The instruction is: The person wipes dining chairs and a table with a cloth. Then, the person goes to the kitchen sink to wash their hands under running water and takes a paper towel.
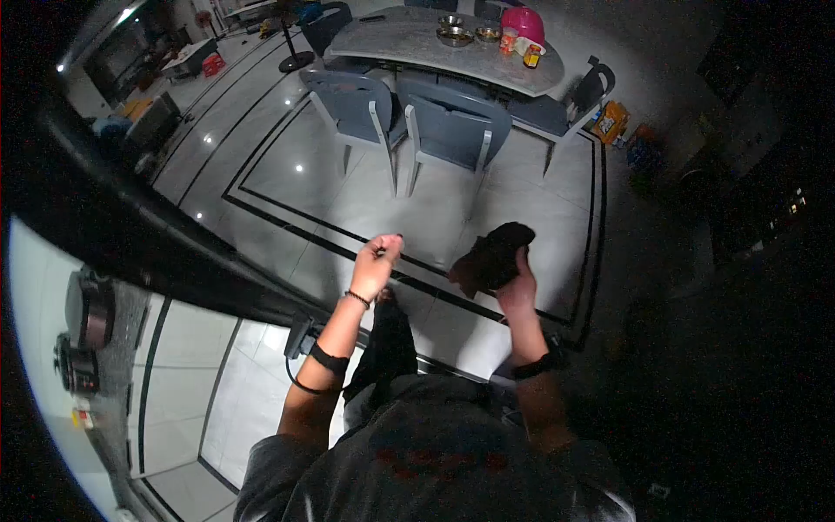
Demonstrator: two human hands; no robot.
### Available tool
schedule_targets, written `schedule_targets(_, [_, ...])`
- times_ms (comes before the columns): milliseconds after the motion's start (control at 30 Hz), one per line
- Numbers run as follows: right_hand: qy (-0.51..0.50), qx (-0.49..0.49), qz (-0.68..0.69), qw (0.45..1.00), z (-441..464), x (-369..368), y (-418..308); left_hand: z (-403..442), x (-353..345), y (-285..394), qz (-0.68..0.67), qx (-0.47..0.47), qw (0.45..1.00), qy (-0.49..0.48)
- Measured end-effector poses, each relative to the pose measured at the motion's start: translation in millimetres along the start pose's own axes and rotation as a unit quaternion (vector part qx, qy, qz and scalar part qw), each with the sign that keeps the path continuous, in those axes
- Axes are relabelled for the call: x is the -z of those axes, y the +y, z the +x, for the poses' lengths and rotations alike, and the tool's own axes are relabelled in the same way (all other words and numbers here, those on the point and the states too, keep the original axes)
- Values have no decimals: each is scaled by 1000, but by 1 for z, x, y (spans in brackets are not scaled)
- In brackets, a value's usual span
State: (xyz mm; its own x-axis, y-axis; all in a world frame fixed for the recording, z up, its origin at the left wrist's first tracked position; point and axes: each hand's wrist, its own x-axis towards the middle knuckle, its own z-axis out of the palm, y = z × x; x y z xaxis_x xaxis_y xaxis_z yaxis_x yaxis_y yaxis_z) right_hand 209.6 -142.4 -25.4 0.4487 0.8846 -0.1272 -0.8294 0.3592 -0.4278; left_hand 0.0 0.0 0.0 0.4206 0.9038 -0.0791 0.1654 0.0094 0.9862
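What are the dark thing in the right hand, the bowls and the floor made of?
The dark thing: maybe matte cloth, as its edges look uneven, but it's too dark to be sure.
The bowls: probably polished metal, since they look silvery and shiny.
The floor: likely glossy tile or stone, because bright spots reflect on it and thin seams show.

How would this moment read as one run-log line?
left hand: fingers curled, contents unclear | right hand: holding dark object, identity unclear | beyond: chairs at table, metal bowls on top
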Motion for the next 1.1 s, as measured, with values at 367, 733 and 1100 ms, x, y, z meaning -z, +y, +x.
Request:
schedule_targets(367, [158, 218, -287, 919, 219, -23, -104, 308, -27, -20, -105, 148, 981, -73])
schedule_targets(733, [199, 474, -830, 219, 501, 32, -64, 480, -56, -36, -243, 271, 924, -115])
schedule_targets(1100, [-148, -5, -880, 452, 641, -100, 79, 565, -59, -2, -492, 367, 787, -61])
